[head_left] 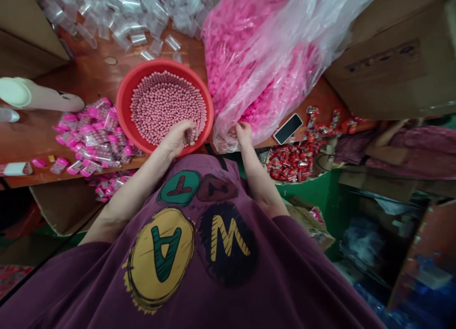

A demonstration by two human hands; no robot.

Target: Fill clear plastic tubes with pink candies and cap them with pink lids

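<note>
My left hand is inside the near right rim of a red basin full of small pink balls. Its fingers curl around a small clear container that seems to have pink balls in it. At the near edge of a big clear plastic bag is my right hand, fingers pinched together. Whether they hold the bag's film or a small piece is hidden. Bright pink caps fill the bag.
Clear empty containers are heaped at the back. Filled pink-capped containers lie left of the basin, beside a white bottle. To the right are a phone, red-wrapped pieces, a cardboard box and another person's arm.
</note>
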